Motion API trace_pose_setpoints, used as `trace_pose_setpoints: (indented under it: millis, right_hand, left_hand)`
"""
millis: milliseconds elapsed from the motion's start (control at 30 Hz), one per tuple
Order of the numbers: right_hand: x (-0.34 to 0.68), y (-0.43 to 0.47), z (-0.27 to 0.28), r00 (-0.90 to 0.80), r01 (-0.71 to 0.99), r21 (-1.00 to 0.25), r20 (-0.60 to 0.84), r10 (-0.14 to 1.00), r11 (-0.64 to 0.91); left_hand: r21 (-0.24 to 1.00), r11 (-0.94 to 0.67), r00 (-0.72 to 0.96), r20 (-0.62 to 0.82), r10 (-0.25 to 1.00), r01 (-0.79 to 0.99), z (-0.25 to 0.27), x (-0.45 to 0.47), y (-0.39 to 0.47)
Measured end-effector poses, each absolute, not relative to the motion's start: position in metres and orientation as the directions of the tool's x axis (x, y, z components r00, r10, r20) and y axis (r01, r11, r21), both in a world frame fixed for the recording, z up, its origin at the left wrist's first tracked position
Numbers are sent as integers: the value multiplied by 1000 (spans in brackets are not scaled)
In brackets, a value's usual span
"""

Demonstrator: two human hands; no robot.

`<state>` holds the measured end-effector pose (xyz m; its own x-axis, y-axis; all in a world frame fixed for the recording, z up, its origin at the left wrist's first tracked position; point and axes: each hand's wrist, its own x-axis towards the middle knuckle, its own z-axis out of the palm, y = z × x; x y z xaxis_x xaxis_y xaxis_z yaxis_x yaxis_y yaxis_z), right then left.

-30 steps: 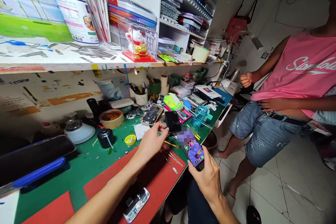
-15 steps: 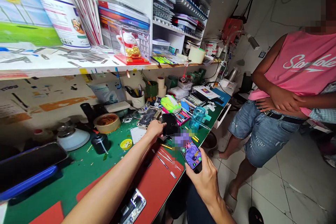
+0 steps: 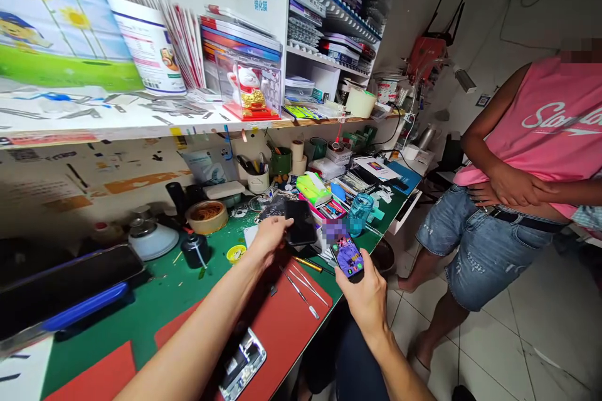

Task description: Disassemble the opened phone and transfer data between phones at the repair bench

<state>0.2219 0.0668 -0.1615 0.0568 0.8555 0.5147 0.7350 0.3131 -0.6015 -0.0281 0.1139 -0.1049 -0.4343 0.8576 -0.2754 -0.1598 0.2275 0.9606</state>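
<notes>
My left hand (image 3: 270, 239) is closed on the edge of a dark-screened smartphone (image 3: 301, 223), thumb on its face. Under and behind it lies a worn phone part (image 3: 278, 205) among small bits. In my right hand (image 3: 365, 294) is another smartphone (image 3: 350, 258), its screen lit with a purple picture and app icons; part of that screen is blurred out. Below my left hand, metal tweezers (image 3: 308, 285) and a thin spudger (image 3: 301, 297) rest on the red mat (image 3: 286, 338). A gold screwdriver (image 3: 308, 264) lies at its upper edge. Near my left forearm sits an opened phone (image 3: 245, 363).
A black bottle (image 3: 195, 250), a yellow lid (image 3: 235, 254) and a tape roll (image 3: 205, 216) stand on the green bench. A blue jar (image 3: 360, 214) is close behind the lit phone. A white shelf (image 3: 141, 122) overhangs the bench. A person in a pink top (image 3: 540, 119) stands at right.
The view has swung a little left. My left hand has drawn the dark phone slightly left over the bench. My right hand has raised the lit phone a little.
</notes>
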Motion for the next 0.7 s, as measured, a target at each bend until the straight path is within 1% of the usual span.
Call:
trace_pose_setpoints:
  millis: [133, 233, 333, 400, 533, 633, 700]
  right_hand:
    - [198, 87, -150, 26, 781, -583, 392, 919, 226]
    - [175, 104, -141, -36, 809, -548, 316, 948, 213]
    - [154, 120, -137, -77, 827, -521, 268, 960, 212]
    - [143, 130, -139, -93, 832, -511, 258, 962, 217]
    - [130, 141, -148, -117, 833, -502, 252, 961, 233]
    - [127, 144, -156, -140, 823, -503, 269, 953, 263]
    - [128, 145, -161, -164, 812, -502, 294, 942, 298]
  left_hand:
    - [931, 81, -491, -261, 831, -357, -78, -43, 53]
    - [885, 14, -501, -276, 820, -465, -65, -44, 9]
    - [857, -48, -563, -294, 772, -513, -59, -36, -21]
    - [833, -77, -590, -320, 741, -548, -58, -29, -35]
    - [803, -107, -579, -324, 748, -587, -65, -14, -65]
    - [815, -83, -572, -325, 753, -573, -74, 1, -92]
    - [811, -32, -535, -355, 766, -584, -79, 13, -109]
